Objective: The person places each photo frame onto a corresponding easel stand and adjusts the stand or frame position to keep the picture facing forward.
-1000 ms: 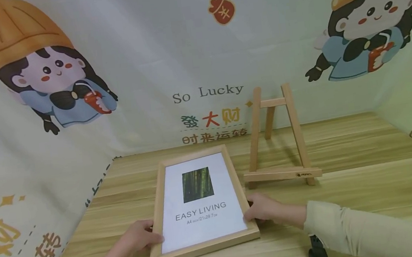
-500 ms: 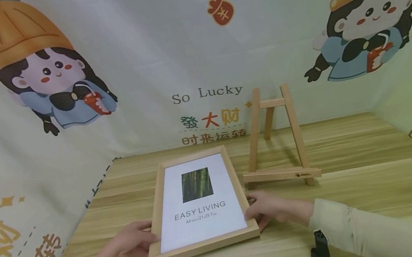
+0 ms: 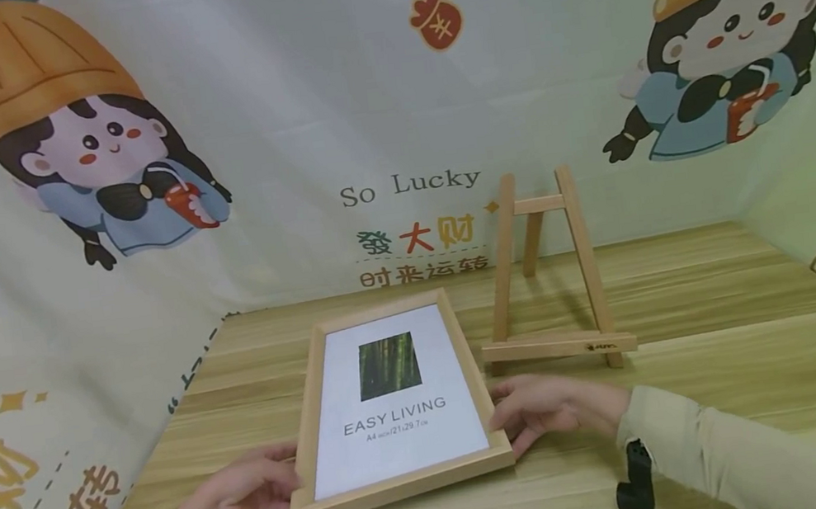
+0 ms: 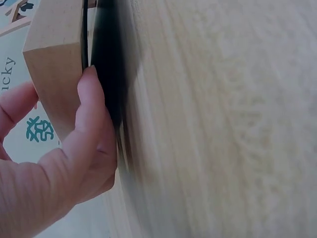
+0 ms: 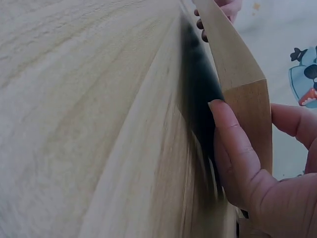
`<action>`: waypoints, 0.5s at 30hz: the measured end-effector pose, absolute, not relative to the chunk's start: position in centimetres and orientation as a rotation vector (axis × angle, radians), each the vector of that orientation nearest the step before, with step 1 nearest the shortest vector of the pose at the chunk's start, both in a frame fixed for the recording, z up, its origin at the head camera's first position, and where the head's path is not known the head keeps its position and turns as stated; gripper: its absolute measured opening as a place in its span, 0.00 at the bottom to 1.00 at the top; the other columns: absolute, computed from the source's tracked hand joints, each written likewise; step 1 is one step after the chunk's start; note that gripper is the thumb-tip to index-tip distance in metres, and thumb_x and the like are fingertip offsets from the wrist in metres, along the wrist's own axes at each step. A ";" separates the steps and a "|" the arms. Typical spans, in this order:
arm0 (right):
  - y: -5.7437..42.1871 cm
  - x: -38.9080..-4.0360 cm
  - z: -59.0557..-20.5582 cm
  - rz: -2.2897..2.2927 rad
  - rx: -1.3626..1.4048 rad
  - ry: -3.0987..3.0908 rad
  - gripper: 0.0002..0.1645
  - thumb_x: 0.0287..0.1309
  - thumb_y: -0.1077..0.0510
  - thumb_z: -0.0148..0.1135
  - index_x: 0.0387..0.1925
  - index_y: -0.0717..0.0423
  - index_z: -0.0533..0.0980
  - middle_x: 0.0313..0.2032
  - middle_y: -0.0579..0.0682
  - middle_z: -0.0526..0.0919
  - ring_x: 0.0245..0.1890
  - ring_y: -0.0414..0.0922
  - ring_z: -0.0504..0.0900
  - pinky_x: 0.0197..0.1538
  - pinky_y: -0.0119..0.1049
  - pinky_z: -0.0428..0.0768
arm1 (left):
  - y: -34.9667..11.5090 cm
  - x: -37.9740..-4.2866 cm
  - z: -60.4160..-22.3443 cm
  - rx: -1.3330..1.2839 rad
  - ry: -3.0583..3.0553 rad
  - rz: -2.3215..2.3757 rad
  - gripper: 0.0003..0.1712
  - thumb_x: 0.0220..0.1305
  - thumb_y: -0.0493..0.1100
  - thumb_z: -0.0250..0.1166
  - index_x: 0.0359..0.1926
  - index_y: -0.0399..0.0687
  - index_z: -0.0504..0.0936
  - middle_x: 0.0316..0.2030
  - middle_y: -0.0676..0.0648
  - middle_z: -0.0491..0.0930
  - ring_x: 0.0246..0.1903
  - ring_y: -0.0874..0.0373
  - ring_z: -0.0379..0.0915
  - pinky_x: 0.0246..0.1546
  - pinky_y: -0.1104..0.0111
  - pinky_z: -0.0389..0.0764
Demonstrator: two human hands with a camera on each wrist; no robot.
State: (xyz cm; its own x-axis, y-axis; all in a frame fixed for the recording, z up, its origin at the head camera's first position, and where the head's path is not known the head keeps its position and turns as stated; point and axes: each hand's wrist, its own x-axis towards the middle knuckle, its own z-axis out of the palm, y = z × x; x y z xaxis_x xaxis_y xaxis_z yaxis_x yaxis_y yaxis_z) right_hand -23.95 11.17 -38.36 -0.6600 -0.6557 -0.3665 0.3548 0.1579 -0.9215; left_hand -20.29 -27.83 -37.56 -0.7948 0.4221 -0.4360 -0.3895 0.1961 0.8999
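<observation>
A light wooden picture frame [image 3: 403, 495] lies face up in the head view, its white insert showing a bamboo picture and the words "EASY LIVING". My left hand [image 3: 242, 492] grips its left side near the front corner. On the right side, my right hand [image 3: 543, 406] holds the frame near the other front corner. Both wrist views show the frame's edge pinched, with fingertips [image 4: 90, 82] tucked against its underside and another finger on the opposite face. A dark shadow fills the gap between frame and table there. Part of each hand's fingers is hidden by the frame in the head view.
A small wooden tabletop easel [image 3: 559, 346] stands upright just right of the frame, close behind my right hand. The wood-grain table [image 3: 720, 313] ends against a printed cloth backdrop [image 3: 289, 118] at the back and sides. A black device [image 3: 635, 483] hangs at the right wrist.
The frame's front left corner has shifted slightly left. My left hand has slid a little left with it, and the right hand's wrist has moved slightly right. The easel has stayed put.
</observation>
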 end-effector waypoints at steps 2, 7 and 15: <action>11.3 -24.0 -38.4 -1.616 -0.288 1.634 0.40 0.49 0.67 0.54 0.63 0.72 0.51 0.39 0.60 0.80 0.40 0.53 0.80 0.40 0.45 0.82 | -27.9 -20.3 -37.6 0.033 1.841 1.675 0.47 0.50 0.32 0.55 0.65 0.20 0.38 0.39 0.45 0.79 0.39 0.54 0.77 0.43 0.58 0.80; 11.2 -23.9 -38.5 -1.628 -0.273 1.649 0.42 0.48 0.67 0.54 0.65 0.72 0.49 0.39 0.60 0.80 0.39 0.52 0.81 0.40 0.45 0.82 | -27.8 -20.2 -37.8 0.036 1.833 1.698 0.48 0.48 0.31 0.55 0.65 0.21 0.38 0.39 0.46 0.79 0.39 0.54 0.77 0.43 0.57 0.80; 11.1 -23.8 -38.4 -1.647 -0.265 1.652 0.46 0.48 0.68 0.55 0.66 0.72 0.45 0.41 0.62 0.80 0.39 0.52 0.81 0.42 0.46 0.82 | -27.9 -20.0 -37.7 0.041 1.822 1.739 0.50 0.48 0.29 0.55 0.65 0.21 0.33 0.40 0.47 0.78 0.40 0.54 0.76 0.44 0.56 0.79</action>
State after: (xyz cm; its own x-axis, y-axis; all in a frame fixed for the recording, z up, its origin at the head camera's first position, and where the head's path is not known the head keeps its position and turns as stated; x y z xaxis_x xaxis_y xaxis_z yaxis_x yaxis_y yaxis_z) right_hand -23.77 11.12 -38.41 -0.6795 -0.6352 -0.3672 0.3652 0.1413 -0.9202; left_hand -20.05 -27.95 -37.66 -0.8121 0.4237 -0.4011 -0.3810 0.1356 0.9146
